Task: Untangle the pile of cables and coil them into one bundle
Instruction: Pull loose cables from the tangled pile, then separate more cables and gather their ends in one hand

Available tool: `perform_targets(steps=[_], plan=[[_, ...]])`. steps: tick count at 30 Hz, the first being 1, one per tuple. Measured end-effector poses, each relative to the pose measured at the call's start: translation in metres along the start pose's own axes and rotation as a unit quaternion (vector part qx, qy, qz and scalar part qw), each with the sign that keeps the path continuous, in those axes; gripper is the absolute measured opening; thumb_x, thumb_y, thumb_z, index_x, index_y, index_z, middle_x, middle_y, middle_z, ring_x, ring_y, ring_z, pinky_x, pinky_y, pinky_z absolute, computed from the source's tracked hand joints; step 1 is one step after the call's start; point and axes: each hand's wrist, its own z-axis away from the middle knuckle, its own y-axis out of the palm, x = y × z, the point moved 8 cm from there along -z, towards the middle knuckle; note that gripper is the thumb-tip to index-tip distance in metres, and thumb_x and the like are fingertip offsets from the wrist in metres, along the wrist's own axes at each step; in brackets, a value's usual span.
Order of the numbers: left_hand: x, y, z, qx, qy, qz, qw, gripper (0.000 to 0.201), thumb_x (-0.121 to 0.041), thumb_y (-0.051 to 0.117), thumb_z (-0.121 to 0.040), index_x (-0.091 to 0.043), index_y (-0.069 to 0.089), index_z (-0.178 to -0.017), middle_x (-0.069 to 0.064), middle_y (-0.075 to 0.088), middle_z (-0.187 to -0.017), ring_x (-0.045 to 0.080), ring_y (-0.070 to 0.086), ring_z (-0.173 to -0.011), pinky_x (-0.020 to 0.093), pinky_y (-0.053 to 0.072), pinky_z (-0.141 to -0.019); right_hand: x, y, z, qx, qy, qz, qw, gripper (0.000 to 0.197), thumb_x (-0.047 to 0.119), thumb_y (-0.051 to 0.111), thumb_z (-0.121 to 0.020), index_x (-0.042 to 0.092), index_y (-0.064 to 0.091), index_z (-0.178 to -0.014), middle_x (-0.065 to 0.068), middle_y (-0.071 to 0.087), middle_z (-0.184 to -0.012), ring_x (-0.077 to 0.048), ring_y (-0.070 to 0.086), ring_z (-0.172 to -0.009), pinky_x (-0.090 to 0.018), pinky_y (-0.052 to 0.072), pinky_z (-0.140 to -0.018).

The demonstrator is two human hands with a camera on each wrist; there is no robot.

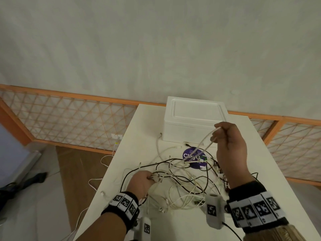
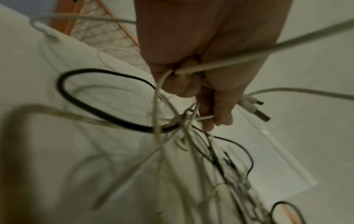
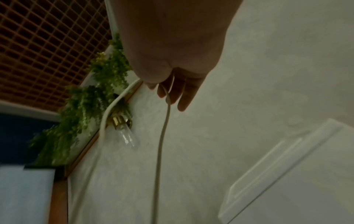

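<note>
The left hand [image 1: 141, 182] gripped several white cable ends. The right hand [image 1: 230, 146] pinched one raised white cable [image 1: 202, 145]. The tangled pile of thin white and black cables [image 1: 182, 181] sprawled near the white table's [image 1: 173, 226] front edge.

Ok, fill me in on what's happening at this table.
A person is sorting a tangle of white and black cables spread over a white table. The left hand grips a bunch of white cable ends low at the pile's left edge. The right hand is raised above the pile, pinching one white cable that runs down into the tangle. Most of the pile is still knotted and uncoiled. A white foam box sits behind it.
</note>
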Motion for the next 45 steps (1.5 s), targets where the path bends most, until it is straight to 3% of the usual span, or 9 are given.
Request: perform_targets(steps=[5,11,22,27,34,36,38,40,45], plan=[[-0.019,0.005,-0.005,0.007,-0.087,0.370,0.925,0.008,-0.017,0.068,-0.086,-0.011,0.073,-0.084,0.000,0.068,-0.070,0.014,0.036,-0.050,0.023,0.027,-0.046,-0.069,0.054,0.040,0.207,0.290,-0.124,0.926,0.042,0.035,0.062,-0.088,0.024,0.049,-0.127,0.000,0.067,-0.111,-0.017,0.067,-0.096,-0.030,0.055,-0.080],[-0.054,0.005,-0.011,0.057,-0.043,0.492,0.868,0.025,-0.026,0.068,-0.082,-0.003,0.071,-0.091,0.005,0.064,-0.068,0.005,0.027,-0.034,0.017,0.019,-0.035,-0.085,0.135,0.106,0.465,0.263,-0.051,0.844,0.045,0.054,0.054,-0.080,0.034,0.054,-0.121,0.009,0.064,-0.108,-0.010,0.062,-0.095,-0.022,0.051,-0.069],[-0.012,0.050,0.002,0.171,0.029,0.076,0.982,0.011,-0.030,0.070,-0.085,-0.021,0.074,-0.081,-0.011,0.070,-0.077,0.000,0.063,-0.076,0.010,0.048,-0.075,-0.045,0.069,0.020,0.114,0.236,-0.201,0.944,0.020,0.017,0.040,-0.101,0.010,0.053,-0.086,-0.005,0.060,-0.053,-0.013,0.040,-0.031,-0.017,0.029,-0.034],[0.024,0.033,0.004,0.049,-0.097,0.169,0.980,0.035,-0.039,0.058,-0.093,-0.012,0.063,-0.070,-0.008,0.056,-0.052,0.004,0.041,-0.039,0.021,0.034,-0.043,-0.036,0.012,-0.013,0.151,0.136,0.052,0.978,0.020,0.020,0.044,-0.099,0.013,0.057,-0.085,-0.005,0.065,-0.060,-0.005,0.051,-0.038,-0.013,0.035,-0.041],[0.042,0.019,0.011,0.009,-0.219,0.515,0.829,0.034,-0.024,0.048,-0.098,-0.019,0.038,-0.065,-0.003,0.027,-0.055,0.010,0.023,-0.040,0.022,0.020,-0.042,-0.210,-0.161,0.055,0.130,0.399,0.384,0.822,0.060,-0.001,0.086,-0.056,-0.003,0.054,-0.106,-0.031,0.062,-0.095,-0.037,0.055,-0.088,-0.038,0.041,-0.074],[0.040,0.020,0.016,0.038,-0.220,0.571,0.790,0.029,-0.021,0.045,-0.097,-0.014,0.046,-0.068,-0.003,0.031,-0.053,0.010,0.026,-0.040,0.025,0.022,-0.046,-0.289,-0.223,0.064,0.029,0.437,0.338,0.833,0.090,-0.047,0.045,-0.051,-0.003,0.052,-0.130,-0.035,0.060,-0.113,-0.043,0.051,-0.116,-0.045,0.037,-0.098],[0.036,0.018,0.018,0.043,-0.204,0.600,0.772,0.029,-0.021,0.044,-0.098,-0.010,0.052,-0.073,-0.002,0.033,-0.052,0.010,0.029,-0.040,0.025,0.026,-0.046,-0.250,-0.227,0.090,0.040,0.489,0.473,0.732,0.049,-0.011,0.066,-0.071,0.012,0.070,-0.114,-0.019,0.071,-0.101,-0.028,0.062,-0.107,-0.032,0.042,-0.091],[0.029,0.016,0.020,0.037,-0.179,0.613,0.768,0.030,-0.023,0.042,-0.099,-0.008,0.053,-0.075,0.000,0.036,-0.053,0.011,0.033,-0.042,0.025,0.032,-0.045,-0.150,-0.151,0.080,0.232,0.303,0.471,0.795,0.070,0.000,0.083,-0.056,-0.006,0.059,-0.121,-0.029,0.062,-0.100,-0.038,0.058,-0.097,-0.037,0.041,-0.081],[-0.002,0.019,0.036,0.017,-0.160,0.675,0.720,0.031,-0.024,0.044,-0.099,-0.010,0.053,-0.073,0.003,0.050,-0.060,0.015,0.049,-0.051,0.031,0.042,-0.064,-0.053,0.065,0.104,0.414,0.202,0.295,0.837,0.054,0.039,0.057,-0.091,0.024,0.039,-0.141,0.002,0.048,-0.137,-0.018,0.045,-0.127,-0.026,0.033,-0.099]])
